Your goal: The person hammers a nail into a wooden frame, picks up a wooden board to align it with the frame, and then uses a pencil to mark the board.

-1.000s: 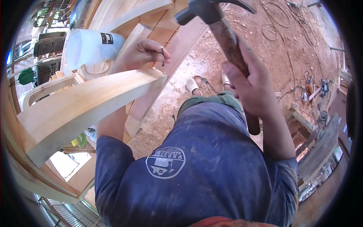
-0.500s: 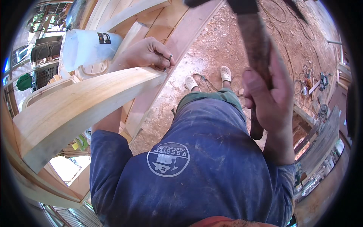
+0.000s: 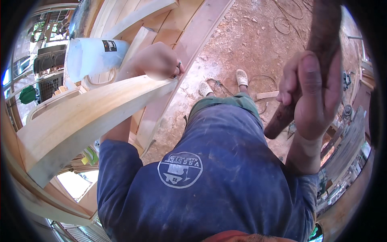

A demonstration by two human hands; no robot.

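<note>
At the far end of a curved wooden piece (image 3: 94, 105), my left hand (image 3: 159, 60) is closed, its fingers pinching a thin dark nail (image 3: 178, 64) close to the wood. Part of that hand is blurred, and most of the nail is hidden by the fingers. My right hand (image 3: 316, 90) wraps around the brown handle of a hammer (image 3: 325, 30), raised on the right side. The hammer's head lies beyond the top edge of the picture.
A translucent plastic bucket (image 3: 94, 56) stands left of my left hand, among wooden boards (image 3: 139, 20). Wood chips and a cable (image 3: 284, 24) lie on the dirt floor (image 3: 242, 36). A weathered plank (image 3: 346, 141) leans at the right.
My right hand has swung the hammer up and to the right, taking its head out of the picture. My left hand remains at the wood's end with the nail.
</note>
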